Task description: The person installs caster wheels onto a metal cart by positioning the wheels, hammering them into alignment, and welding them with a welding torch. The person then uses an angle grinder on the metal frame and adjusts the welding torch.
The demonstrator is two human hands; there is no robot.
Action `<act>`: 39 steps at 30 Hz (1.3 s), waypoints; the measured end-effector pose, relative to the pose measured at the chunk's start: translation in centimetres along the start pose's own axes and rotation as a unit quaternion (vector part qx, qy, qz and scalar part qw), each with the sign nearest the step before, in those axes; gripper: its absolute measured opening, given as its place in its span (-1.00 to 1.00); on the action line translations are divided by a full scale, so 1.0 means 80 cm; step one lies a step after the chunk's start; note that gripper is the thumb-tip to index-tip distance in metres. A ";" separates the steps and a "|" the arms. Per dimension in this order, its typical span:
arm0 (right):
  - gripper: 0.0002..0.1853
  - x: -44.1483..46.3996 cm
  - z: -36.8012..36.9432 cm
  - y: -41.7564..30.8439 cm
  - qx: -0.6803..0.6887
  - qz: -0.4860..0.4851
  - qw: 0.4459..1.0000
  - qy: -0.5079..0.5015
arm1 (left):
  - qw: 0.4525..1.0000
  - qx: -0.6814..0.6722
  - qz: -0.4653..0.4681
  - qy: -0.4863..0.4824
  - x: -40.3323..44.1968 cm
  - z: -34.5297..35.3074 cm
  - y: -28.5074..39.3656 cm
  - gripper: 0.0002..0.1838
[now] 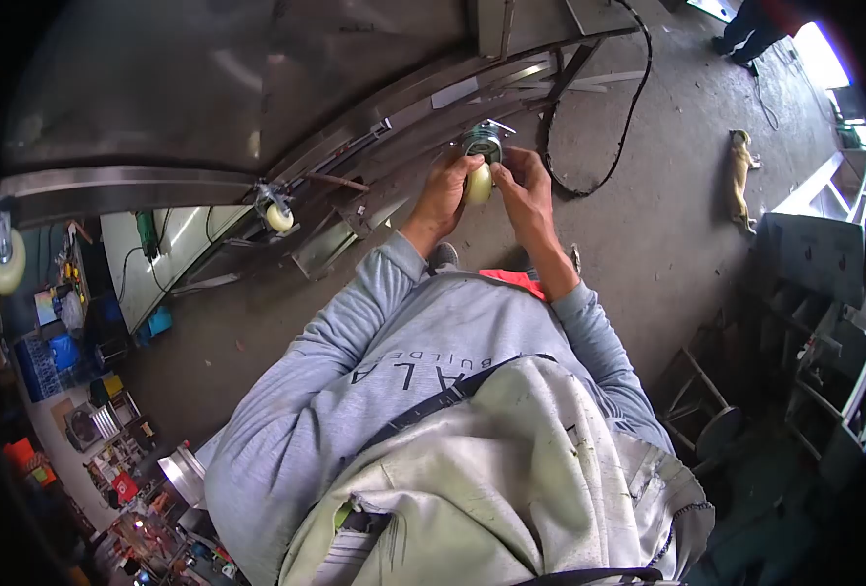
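Between my two hands is a caster with a pale yellow wheel [478,184] and a metal bracket, its stem pointing away from me. My left hand [441,195] grips it from the left side, with the thumb on the bracket near the wheel. On the right side my right hand [525,190] holds it too, thumb by the wheel and fingers curled behind. Beyond the caster lies the lower edge of a large metal frame [140,184]. A similar caster [278,217] is mounted on that frame, and another [6,262] sits at its far left corner.
A black cable [638,107] loops over the floor to the right. An animal [740,181] lies on the concrete, and a person [745,34] stands farther back. Metal stands and a stool [718,433] are at the right; tools and parts [125,439] fill the lower left.
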State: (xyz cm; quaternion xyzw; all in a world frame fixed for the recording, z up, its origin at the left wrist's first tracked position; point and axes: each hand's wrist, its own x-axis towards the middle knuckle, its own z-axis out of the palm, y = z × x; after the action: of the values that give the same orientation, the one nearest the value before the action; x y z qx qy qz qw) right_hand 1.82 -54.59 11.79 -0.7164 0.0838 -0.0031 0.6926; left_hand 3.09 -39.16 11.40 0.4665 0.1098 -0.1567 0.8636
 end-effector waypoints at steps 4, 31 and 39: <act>-0.59 0.074 -0.027 0.012 0.028 0.058 0.997 -0.049 | 0.999 0.012 -0.023 0.047 0.066 0.027 -0.012 -0.73; -0.56 0.299 -0.053 0.092 -0.095 0.016 0.980 -0.173 | 0.849 0.329 0.200 0.362 0.285 0.045 -0.105 -0.65; -0.54 0.305 -0.056 0.092 -0.100 0.004 0.982 -0.160 | 0.856 0.302 0.162 0.388 0.287 0.058 -0.088 -0.67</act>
State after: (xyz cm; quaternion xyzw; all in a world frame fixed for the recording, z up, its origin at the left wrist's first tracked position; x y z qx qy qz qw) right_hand 24.52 -62.27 1.95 -0.7729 -0.0256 0.1225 0.6221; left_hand 21.97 -50.60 0.76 0.7384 0.3057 0.1536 0.5812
